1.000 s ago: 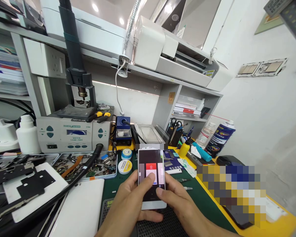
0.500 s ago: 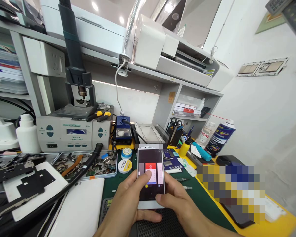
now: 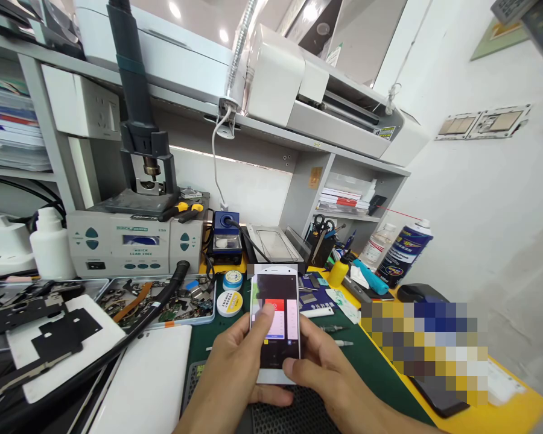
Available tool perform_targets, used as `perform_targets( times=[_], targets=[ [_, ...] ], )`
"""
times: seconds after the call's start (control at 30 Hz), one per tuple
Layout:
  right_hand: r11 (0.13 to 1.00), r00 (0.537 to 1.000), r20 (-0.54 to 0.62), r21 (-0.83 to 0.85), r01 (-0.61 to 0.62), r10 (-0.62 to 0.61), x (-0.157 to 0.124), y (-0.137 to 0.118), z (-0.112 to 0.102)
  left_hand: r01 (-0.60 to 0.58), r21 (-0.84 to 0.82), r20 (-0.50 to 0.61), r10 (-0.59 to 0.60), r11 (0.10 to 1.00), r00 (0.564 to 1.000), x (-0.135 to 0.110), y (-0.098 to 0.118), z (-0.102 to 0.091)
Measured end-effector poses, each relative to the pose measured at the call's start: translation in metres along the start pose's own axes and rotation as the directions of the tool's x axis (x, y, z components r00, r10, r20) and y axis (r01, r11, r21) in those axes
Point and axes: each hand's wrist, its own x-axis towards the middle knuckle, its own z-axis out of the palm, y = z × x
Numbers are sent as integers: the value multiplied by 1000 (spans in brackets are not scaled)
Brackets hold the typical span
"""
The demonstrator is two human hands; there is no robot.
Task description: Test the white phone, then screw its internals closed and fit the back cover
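A white smartphone (image 3: 277, 361) stands upright between my two hands, tilted back over a dark mesh pad. Its lit screen shows app cards on a dark background, the middle one with a red top. My left hand (image 3: 239, 355) closes round the phone's left edge, its thumb lying on the red card and a finger under the bottom end. From the right side my right hand (image 3: 328, 361) grips the phone, thumb at the lower right corner. The backs of both hands hide most of the other fingers.
A grey rework station (image 3: 122, 244) stands behind a tray of circuit boards (image 3: 163, 322). At left lies a white panel (image 3: 145, 380) with a black hose across it. Further right are a yellow bottle (image 3: 338, 272), a spray can (image 3: 405, 253) and a black phone (image 3: 443, 392).
My left thumb has slid slightly up and left on the screen. The app cards have shifted a little, with a green one now showing at the left edge.
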Motion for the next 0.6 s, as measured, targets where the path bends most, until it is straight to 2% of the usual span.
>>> perform_targets(
  times=[0.17, 0.47, 0.6],
  targets=[
    [1000, 1000, 1, 2, -22, 22, 1, 0, -1, 100, -80, -20, -102, 992, 995, 7, 1, -4],
    [999, 1000, -28, -52, -9, 8, 1, 0, -3, 78, -139, 42, -73, 987, 996, 7, -1, -5],
    [998, 1000, -25, -69, -4, 2, 1, -1, -3, 55, -105, 50, -50, 993, 997, 5, 0, -4]
  ],
)
